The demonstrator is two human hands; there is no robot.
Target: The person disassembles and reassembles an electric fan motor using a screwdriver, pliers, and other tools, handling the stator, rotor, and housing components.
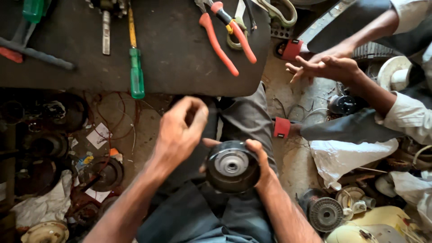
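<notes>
My right hand (261,168) grips a round dark metal motor part (231,167) with a shiny hub, held over my lap, thumb on its left rim and fingers on its right. Just up and left of the part hovers my left hand (182,130), fingers curled in against the thumb. Nothing shows inside that hand and it does not touch the part.
A dark work board (171,67) lies ahead with red-handled pliers (225,40) and a green-handled screwdriver (136,76) on it. Another person's hands (324,67) reach in at the upper right. A wound motor core (325,213), a white rag (346,157) and scrap parts litter the floor.
</notes>
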